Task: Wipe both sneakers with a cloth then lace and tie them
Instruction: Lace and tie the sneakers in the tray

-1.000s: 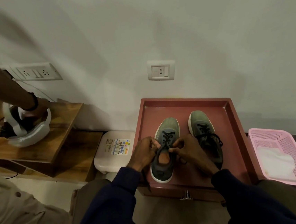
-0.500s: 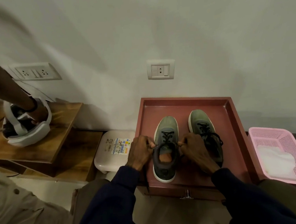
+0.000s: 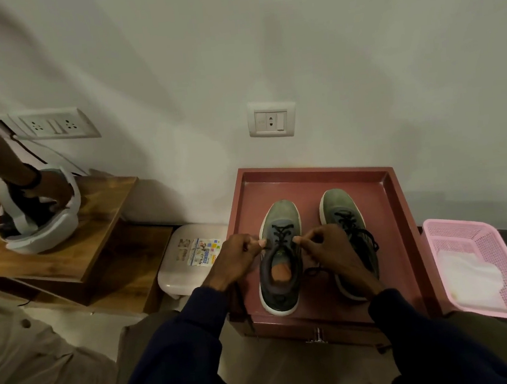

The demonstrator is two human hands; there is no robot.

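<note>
Two grey-green sneakers with black laces stand side by side, toes to the wall, on a dark red tray-topped stand (image 3: 397, 224). The left sneaker (image 3: 279, 217) lies between my hands. My left hand (image 3: 237, 260) pinches a lace end at the shoe's left side. My right hand (image 3: 325, 246) pinches the other lace end at its right side, and a loose lace trails below the wrist. The right sneaker (image 3: 337, 205) is partly hidden behind my right hand. A white cloth (image 3: 468, 279) lies in a pink basket (image 3: 500, 261) at the right.
A cream lidded bin (image 3: 190, 259) stands left of the stand. Further left, another person's hand (image 3: 54, 189) rests in a white headset on a wooden step table (image 3: 75, 255). A wall socket (image 3: 271, 119) sits above the tray.
My hands have moved apart from above the shoe's opening to either side of it, drawing the lace ends outward and tight across the eyelets.
</note>
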